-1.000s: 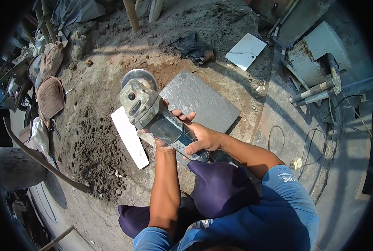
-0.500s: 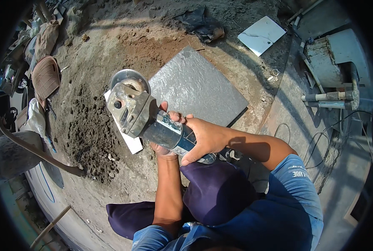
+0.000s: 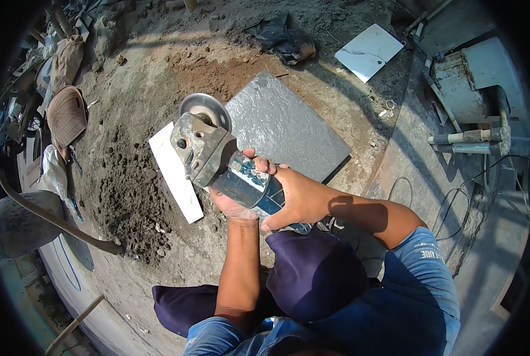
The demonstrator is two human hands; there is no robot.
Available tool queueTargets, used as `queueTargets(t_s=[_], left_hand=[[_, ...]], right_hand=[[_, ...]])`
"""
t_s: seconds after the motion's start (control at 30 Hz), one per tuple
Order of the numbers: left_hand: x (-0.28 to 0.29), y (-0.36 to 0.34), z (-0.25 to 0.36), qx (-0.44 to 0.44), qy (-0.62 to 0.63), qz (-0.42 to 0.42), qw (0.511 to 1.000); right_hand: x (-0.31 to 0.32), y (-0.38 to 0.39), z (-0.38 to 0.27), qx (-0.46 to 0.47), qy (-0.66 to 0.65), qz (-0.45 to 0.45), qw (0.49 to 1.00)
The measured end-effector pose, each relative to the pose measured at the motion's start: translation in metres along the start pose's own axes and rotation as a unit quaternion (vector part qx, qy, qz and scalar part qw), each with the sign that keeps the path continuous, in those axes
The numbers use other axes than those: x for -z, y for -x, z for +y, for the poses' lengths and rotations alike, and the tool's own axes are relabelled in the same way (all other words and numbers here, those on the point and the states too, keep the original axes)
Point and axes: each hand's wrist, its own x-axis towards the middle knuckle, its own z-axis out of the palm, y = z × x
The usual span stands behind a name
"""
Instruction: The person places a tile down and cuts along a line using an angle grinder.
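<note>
Both my hands are on a worn dark-teal angle grinder [image 3: 248,183] with a scuffed metal head, held diagonally above the ground with its metal disc [image 3: 217,110] at the upper left. My left hand [image 3: 232,199] grips it from beneath, fingertips showing along its upper side, palm partly hidden. My right hand [image 3: 297,196] wraps round the handle end, thumb on the lower side. Just beyond lies a square grey textured tile [image 3: 294,127]; left of the grinder is a white tile strip [image 3: 173,178] on the dirt. My purple-clad knee [image 3: 318,273] is below the tool.
A dirt heap [image 3: 128,207], bent pale pole [image 3: 75,229], bucket-like container [image 3: 15,222] and tan woven object [image 3: 66,115] lie left. Black plastic [image 3: 282,41] and a white square tile [image 3: 369,50] are farther forward. Right stand a rusty white tank [image 3: 455,86], pipes [image 3: 461,137] and looped cables [image 3: 452,202].
The view has shifted, raising the ground in the picture. The grinder's head swung left, then back right over the last half second. Both hands keep their grip.
</note>
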Motion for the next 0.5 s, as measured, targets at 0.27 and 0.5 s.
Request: queueTargets(t_s=[0.27,0.5], left_hand=[[0.030,-0.038,0.007,-0.011,-0.176,0.327,0.928],[0.095,-0.105,0.010,0.070,-0.395,0.312,0.861]], right_hand=[[0.027,-0.050,0.030,-0.103,0.200,0.176,0.958],[0.045,-0.101,0.073,-0.156,0.269,0.209,0.927]])
